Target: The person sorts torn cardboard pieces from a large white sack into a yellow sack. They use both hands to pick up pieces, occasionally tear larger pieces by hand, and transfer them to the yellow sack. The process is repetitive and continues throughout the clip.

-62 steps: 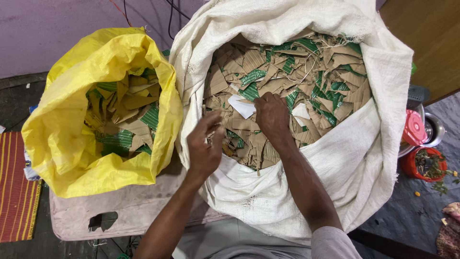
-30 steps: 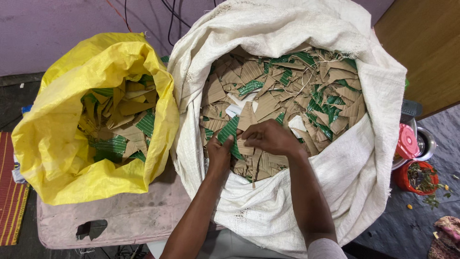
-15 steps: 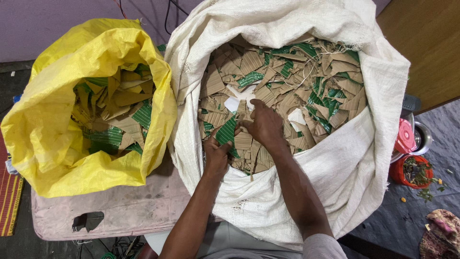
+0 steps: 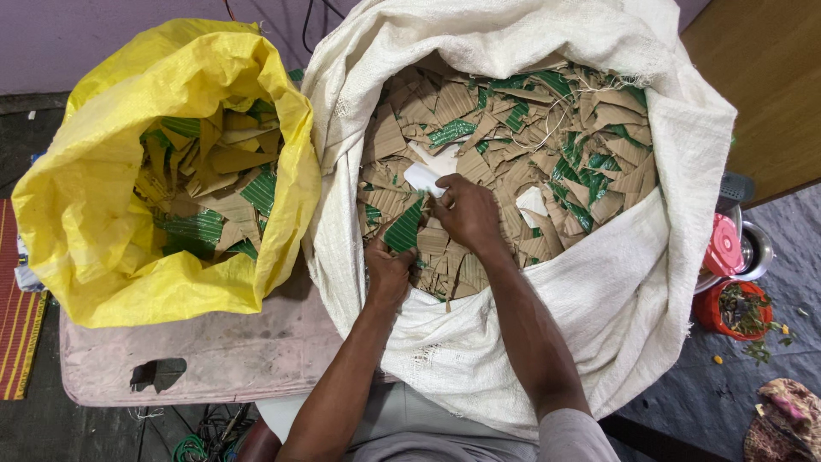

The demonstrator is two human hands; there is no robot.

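A dark floor runs under everything, with a mauve wall along the top edge, a brown wooden panel (image 4: 765,85) at the upper right and a striped red mat (image 4: 17,329) at the far left. On a worn pinkish board (image 4: 222,359) stands a yellow sack (image 4: 103,248), its mouth rolled open on brown and green cardboard pieces. Touching it on the right is a bigger white sack (image 4: 599,308), also open and filled nearly to the rim with a heap of cardboard scraps (image 4: 590,162), mostly brown with some green-striped ones and bits of string among them. Both of the person's hands are inside the white sack, near its front left edge. The left hand (image 4: 389,269) is closed on a green-striped scrap (image 4: 404,227), which stands tilted up out of the heap. The right hand (image 4: 469,214), just above and beside the left, has its fingers curled around a small white piece (image 4: 423,177) that sticks out toward the upper left. The two hands are close together, almost touching. To the right of the white sack, on the floor, sit a red lid (image 4: 724,244) on a metal pot and a red bucket (image 4: 737,310) holding plant scraps.
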